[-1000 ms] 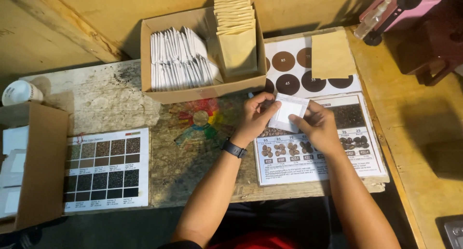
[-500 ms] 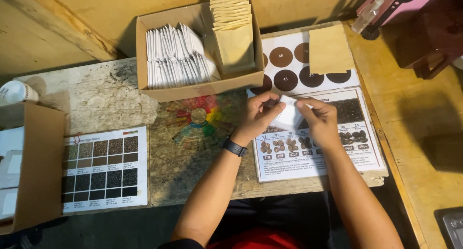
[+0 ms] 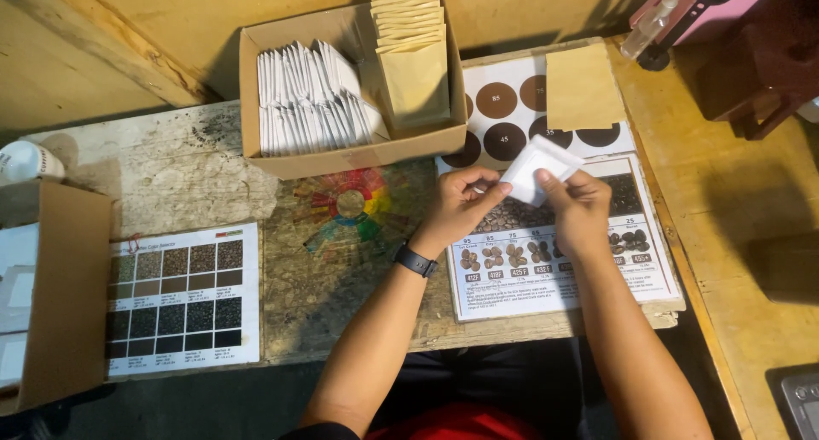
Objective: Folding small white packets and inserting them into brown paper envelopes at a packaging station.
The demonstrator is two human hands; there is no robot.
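Pinching a small white paper sachet point(image 3: 535, 169) by opposite edges, left hand point(image 3: 456, 203) and right hand point(image 3: 583, 211) were both closed on it. It looked light, thin and limp, best held at its edges.

Left carton point(image 3: 51, 295) cut off by edge; chart print point(image 3: 546, 282) too small — unreadable.

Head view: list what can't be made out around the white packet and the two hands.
- White packet: contents hidden; it is opaque, and both the left hand and right hand cover its edges.
- Bean chart: middle hidden under the hands; print too small.
- Side carton: cut off by the left edge.
- Pink device: cut off by the top edge.
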